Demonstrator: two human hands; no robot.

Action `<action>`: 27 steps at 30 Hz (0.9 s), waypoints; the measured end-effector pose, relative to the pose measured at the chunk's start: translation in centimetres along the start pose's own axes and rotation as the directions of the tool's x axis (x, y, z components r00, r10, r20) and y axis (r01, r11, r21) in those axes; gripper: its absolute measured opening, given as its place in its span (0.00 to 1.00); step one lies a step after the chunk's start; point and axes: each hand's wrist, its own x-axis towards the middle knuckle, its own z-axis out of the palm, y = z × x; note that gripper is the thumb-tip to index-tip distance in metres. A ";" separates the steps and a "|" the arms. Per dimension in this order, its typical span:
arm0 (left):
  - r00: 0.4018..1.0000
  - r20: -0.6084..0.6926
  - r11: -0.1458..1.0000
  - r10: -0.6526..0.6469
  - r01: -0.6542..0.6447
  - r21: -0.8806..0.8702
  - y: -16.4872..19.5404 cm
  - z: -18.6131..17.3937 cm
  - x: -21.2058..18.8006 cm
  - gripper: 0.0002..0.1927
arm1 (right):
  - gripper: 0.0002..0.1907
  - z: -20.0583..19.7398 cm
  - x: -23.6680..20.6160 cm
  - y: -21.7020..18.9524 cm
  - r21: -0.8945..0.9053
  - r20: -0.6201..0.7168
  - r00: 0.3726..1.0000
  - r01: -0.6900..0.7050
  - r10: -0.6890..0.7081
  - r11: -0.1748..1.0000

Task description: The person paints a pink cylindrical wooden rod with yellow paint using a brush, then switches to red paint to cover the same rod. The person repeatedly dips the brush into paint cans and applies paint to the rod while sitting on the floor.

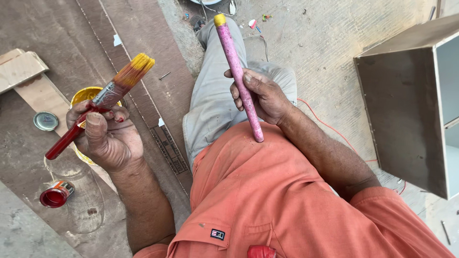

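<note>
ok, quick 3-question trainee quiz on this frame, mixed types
1. True or false: the left hand holds a red-handled paintbrush with yellow bristles.
2. What does the right hand hold? A) pink stick B) hammer C) roller
3. Fill in: the small tin lying on its side by the left forearm shows ___ paint.

Key: 1 true; 2 A; 3 red

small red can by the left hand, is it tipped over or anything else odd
Yes. The small red can lies on its side on the board, open mouth showing, beside a wet-looking patch. A loose lid sits apart near the yellow paint tin. Whether that patch is spillage is unclear.
</note>
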 end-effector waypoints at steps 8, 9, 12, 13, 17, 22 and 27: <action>0.999 0.025 0.999 -0.032 0.033 -0.043 -2.0 0.9 -1.6 0.11 | 0.28 -2.5 -2.4 0.3 0.006 -0.036 0.992 0.120 -0.120 0.993; 0.998 0.037 0.998 -0.040 0.042 -0.043 -2.2 0.8 -1.7 0.10 | 0.27 -2.9 -2.5 0.3 0.002 -0.049 0.989 0.143 -0.143 0.990; 0.998 0.036 0.997 -0.053 0.055 -0.053 -2.7 0.6 -2.3 0.10 | 0.27 -4.0 -2.8 0.2 -0.036 -0.120 0.972 0.201 -0.204 0.979; 0.998 0.037 0.996 -0.057 0.059 -0.060 -2.7 0.6 -2.5 0.10 | 0.26 -4.2 -3.0 0.3 -0.021 -0.123 0.966 0.226 -0.227 0.974; 0.997 0.040 0.997 -0.062 0.063 -0.039 -3.4 1.2 -3.7 0.09 | 0.26 -5.0 -4.4 -0.1 0.043 -0.186 0.944 0.284 -0.271 0.958; 0.992 0.025 0.987 -0.126 0.128 -0.096 -4.2 2.7 -4.9 0.11 | 0.26 -5.1 -5.8 -0.6 0.063 -0.192 0.939 0.302 -0.285 0.951; 0.992 0.015 0.986 -0.126 0.127 -0.104 -4.0 3.6 -5.2 0.11 | 0.26 -4.7 -6.7 -0.4 0.103 -0.148 0.958 0.261 -0.244 0.960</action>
